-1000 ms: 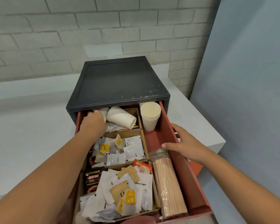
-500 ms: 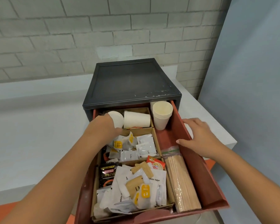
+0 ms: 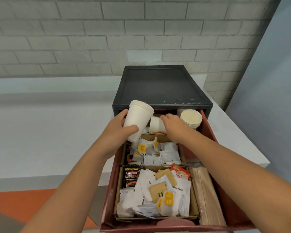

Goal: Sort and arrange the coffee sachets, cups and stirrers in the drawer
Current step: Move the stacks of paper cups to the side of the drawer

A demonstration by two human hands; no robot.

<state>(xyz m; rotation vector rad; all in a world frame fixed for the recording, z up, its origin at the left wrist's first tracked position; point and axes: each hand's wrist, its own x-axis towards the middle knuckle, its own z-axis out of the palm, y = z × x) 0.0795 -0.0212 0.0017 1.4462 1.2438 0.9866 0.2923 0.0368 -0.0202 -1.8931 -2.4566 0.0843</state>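
Step in hand: sorting the cups at the back of the drawer point(image 3: 111, 182); sachets and stirrers are not yet dealt with.

Left hand point(image 3: 120, 132), centre of frame: it grips the held cup stack point(image 3: 139, 118), thumb across the near face and fingers wrapped behind. The stack is clear of the drawer, tilted, mouth towards the upper left.

Right hand point(image 3: 174, 127), just right of it: it rests on the lying cups point(image 3: 155, 125), which lie on their side in the rear compartment. The fingers are together and bent over them. Whether they actually close round the cups cannot be told.

An upright cup stack point(image 3: 191, 118) stands in the right-hand channel, at the mouth of the black cabinet point(image 3: 161, 84).

The sachets point(image 3: 158, 187) lie mixed in the middle and front compartments. The bagged stirrers point(image 3: 207, 190) lie along the right channel, lower right.

Judgement: the next move calls for a firm hold on the lying cups, then nesting both lots and standing them mouth up beside or upon the upright stack. The cabinet edge sits low over that corner, so headroom looks tight.
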